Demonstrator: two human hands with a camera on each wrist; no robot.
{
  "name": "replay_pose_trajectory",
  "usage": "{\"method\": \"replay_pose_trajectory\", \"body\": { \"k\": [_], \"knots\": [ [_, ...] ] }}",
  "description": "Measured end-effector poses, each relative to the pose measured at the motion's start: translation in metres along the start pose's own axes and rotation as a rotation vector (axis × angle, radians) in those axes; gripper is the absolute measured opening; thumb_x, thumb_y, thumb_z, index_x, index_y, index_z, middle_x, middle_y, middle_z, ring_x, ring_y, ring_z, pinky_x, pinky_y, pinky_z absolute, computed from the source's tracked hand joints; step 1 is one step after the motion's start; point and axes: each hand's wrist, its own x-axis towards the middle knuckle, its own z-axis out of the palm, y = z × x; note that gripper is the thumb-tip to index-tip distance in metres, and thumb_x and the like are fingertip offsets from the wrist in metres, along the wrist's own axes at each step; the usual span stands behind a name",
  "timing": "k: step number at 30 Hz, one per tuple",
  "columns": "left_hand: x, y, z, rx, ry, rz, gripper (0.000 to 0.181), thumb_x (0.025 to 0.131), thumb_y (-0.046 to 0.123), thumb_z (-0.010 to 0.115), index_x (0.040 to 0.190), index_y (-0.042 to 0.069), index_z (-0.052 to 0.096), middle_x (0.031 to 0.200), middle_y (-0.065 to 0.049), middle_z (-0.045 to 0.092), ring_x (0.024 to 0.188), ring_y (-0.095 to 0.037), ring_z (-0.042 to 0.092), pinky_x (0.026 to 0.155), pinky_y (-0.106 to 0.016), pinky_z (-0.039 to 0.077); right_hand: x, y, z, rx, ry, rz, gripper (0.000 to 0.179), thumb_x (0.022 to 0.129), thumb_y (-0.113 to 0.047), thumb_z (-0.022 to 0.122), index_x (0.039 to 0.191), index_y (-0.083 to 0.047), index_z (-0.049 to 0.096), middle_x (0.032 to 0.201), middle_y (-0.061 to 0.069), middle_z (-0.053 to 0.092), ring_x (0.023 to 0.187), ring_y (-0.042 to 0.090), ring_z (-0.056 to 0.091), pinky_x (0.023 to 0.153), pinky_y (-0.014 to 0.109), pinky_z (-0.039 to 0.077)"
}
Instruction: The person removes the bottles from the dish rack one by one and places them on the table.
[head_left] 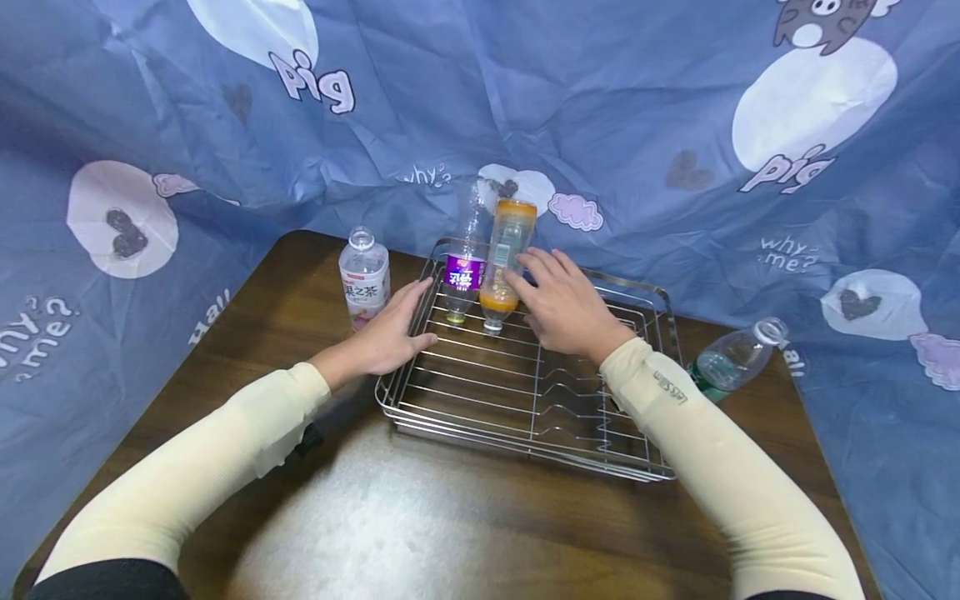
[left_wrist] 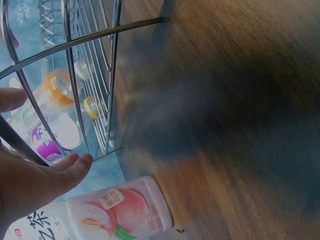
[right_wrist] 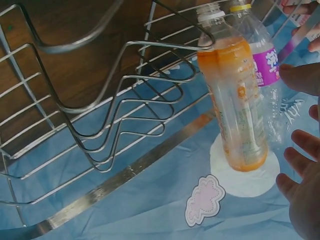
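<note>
Two upside-down plastic bottles lean in the back left of a silver wire dish rack (head_left: 480, 433): a clear one with a purple label (head_left: 464, 272) and an orange-banded one (head_left: 510, 250). My right hand (head_left: 566, 304) is beside the orange-banded bottle, fingers spread; in the right wrist view a gap shows between them. At the rack's left rim rests my left hand (head_left: 386, 333), fingers fairly straight, with the rim passing between thumb and fingers. Just outside the rack, next to that hand, stands an upright peach tea bottle (head_left: 365, 279), uncapped, its lower part partly covered by the hand.
A clear bottle with a green label (head_left: 738, 358) is right of the rack, partly behind my right forearm. Wavy wire dividers (head_left: 570, 408) fill the rack's right part. A blue printed cloth (head_left: 600, 125) hangs behind the brown wooden table (head_left: 465, 533).
</note>
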Motion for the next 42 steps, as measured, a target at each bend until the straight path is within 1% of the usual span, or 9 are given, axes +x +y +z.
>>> {"method": "replay_pose_trajectory", "body": {
  "k": [4,8,12,19,25,29,36,39,42],
  "knots": [
    [0.001,0.0,0.0,0.002,0.003,0.001,0.09,0.092,0.017,0.072,0.16,0.001,0.015,0.162,-0.029,0.017,0.149,-0.042,0.02,0.121,-0.054,0.018,0.002,0.0,0.004,-0.013,-0.012,-0.014,0.067,0.083,-0.021,0.077,0.143,-0.007,0.052,0.146,0.022,0.047,0.14,0.041,0.036,0.118,0.057,0.027],
    [0.004,0.001,0.003,-0.007,0.003,0.015,0.09,0.092,0.017,0.072,0.16,0.001,0.015,0.161,-0.029,0.017,0.149,-0.042,0.02,0.122,-0.054,0.018,0.002,0.002,0.007,-0.019,-0.025,-0.003,0.063,0.085,-0.018,0.075,0.143,-0.007,0.052,0.146,0.022,0.047,0.141,0.04,0.036,0.118,0.057,0.027],
    [0.006,0.001,0.004,-0.012,0.006,0.029,0.089,0.091,0.016,0.072,0.159,0.001,0.016,0.161,-0.03,0.017,0.149,-0.043,0.02,0.121,-0.054,0.018,0.002,0.002,0.01,-0.027,-0.03,-0.002,0.064,0.084,-0.015,0.075,0.143,-0.008,0.053,0.146,0.022,0.047,0.141,0.04,0.035,0.118,0.056,0.026],
    [0.003,0.001,0.001,-0.01,0.011,0.009,0.09,0.091,0.015,0.072,0.16,0.001,0.016,0.161,-0.029,0.017,0.149,-0.042,0.021,0.121,-0.054,0.019,0.008,-0.002,0.015,-0.058,-0.038,-0.034,0.068,0.078,-0.009,0.076,0.143,-0.009,0.053,0.146,0.02,0.046,0.142,0.039,0.034,0.119,0.056,0.025],
    [0.0,-0.001,0.0,-0.005,0.008,-0.006,0.09,0.092,0.016,0.072,0.16,0.002,0.016,0.162,-0.028,0.016,0.149,-0.042,0.021,0.121,-0.054,0.019,0.012,-0.003,0.02,-0.075,-0.046,-0.043,0.078,0.07,-0.012,0.083,0.142,-0.008,0.053,0.146,0.019,0.047,0.142,0.039,0.033,0.119,0.056,0.026],
    [0.002,0.001,0.001,-0.005,0.022,0.003,0.089,0.091,0.015,0.073,0.159,0.001,0.017,0.161,-0.029,0.018,0.148,-0.042,0.022,0.121,-0.053,0.019,0.011,0.0,0.022,-0.103,-0.053,-0.056,0.081,0.069,-0.014,0.085,0.143,-0.008,0.052,0.147,0.019,0.046,0.144,0.038,0.031,0.119,0.056,0.024],
    [0.007,0.002,0.01,-0.012,0.01,0.022,0.09,0.091,0.016,0.073,0.16,0.002,0.017,0.161,-0.028,0.018,0.148,-0.042,0.023,0.121,-0.053,0.02,0.002,0.005,0.027,-0.174,-0.064,-0.089,0.085,0.068,-0.018,0.089,0.145,-0.012,0.053,0.156,0.02,0.038,0.15,0.039,0.02,0.121,0.056,0.018],
    [0.005,0.0,0.009,-0.01,0.019,0.019,0.089,0.091,0.016,0.072,0.16,0.002,0.017,0.161,-0.028,0.018,0.148,-0.042,0.022,0.121,-0.055,0.02,0.007,0.006,0.03,-0.209,-0.059,-0.101,0.086,0.069,-0.02,0.089,0.147,-0.014,0.052,0.158,0.019,0.035,0.151,0.039,0.016,0.122,0.056,0.016],
    [-0.003,-0.003,0.005,-0.014,0.034,0.011,0.088,0.091,0.015,0.071,0.159,0.001,0.016,0.161,-0.029,0.017,0.148,-0.043,0.021,0.121,-0.056,0.02,0.018,0.003,0.033,-0.238,-0.045,-0.115,0.084,0.072,-0.021,0.088,0.147,-0.016,0.051,0.159,0.019,0.034,0.151,0.039,0.017,0.122,0.056,0.016]
  ]
}}
